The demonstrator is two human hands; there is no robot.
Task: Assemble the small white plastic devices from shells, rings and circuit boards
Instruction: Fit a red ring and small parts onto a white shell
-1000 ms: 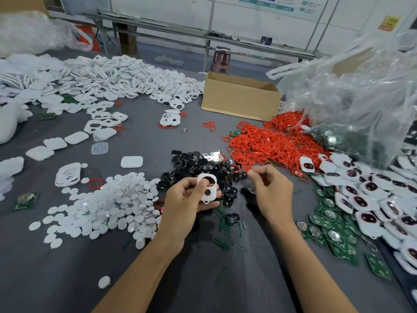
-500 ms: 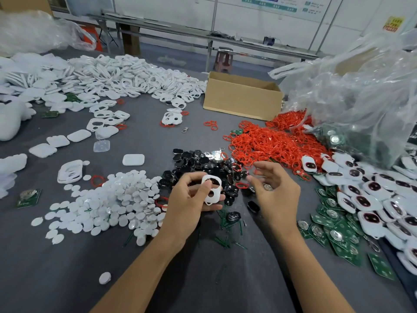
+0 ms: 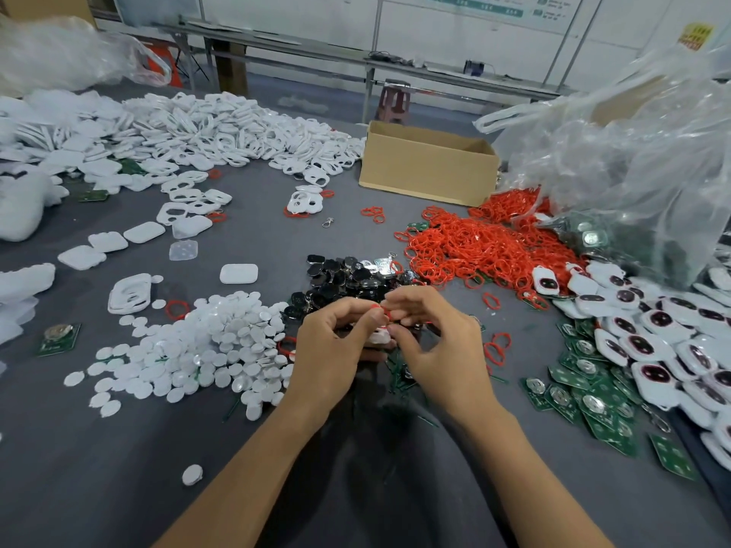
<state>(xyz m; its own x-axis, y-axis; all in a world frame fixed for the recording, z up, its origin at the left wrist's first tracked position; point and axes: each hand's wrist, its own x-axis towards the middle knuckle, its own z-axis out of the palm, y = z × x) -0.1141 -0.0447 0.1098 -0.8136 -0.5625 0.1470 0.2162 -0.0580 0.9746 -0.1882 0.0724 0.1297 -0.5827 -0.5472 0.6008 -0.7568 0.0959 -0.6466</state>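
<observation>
Both grips meet just in front of you, above the gray surface (image 3: 118, 468). Your left grip (image 3: 336, 350) is grasping a white shell (image 3: 375, 337), fingers curled round it, and the fingers hide most of the shell. Your right grip (image 3: 443, 354) is clenched on a red ring (image 3: 381, 309), pinched between thumb and forefinger at the shell's top edge. The ring touches your left thumb tip. Cannot tell whether the ring sits in the shell.

Just behind the grips lies a heap of black parts (image 3: 348, 276). To their left is a heap of white discs (image 3: 213, 350), with one stray disc (image 3: 192, 474) near your left forearm. Beyond the black parts, to the right, is a big heap of red rings (image 3: 486, 247). At the right edge, white devices (image 3: 672, 350) with dark windows lie on and beside green circuit boards (image 3: 585, 401). Far left is a broad pile of white shells (image 3: 205, 128). A cardboard box (image 3: 427, 164) stands beyond the red rings, with a clear plastic bag (image 3: 633, 152) to its right.
</observation>
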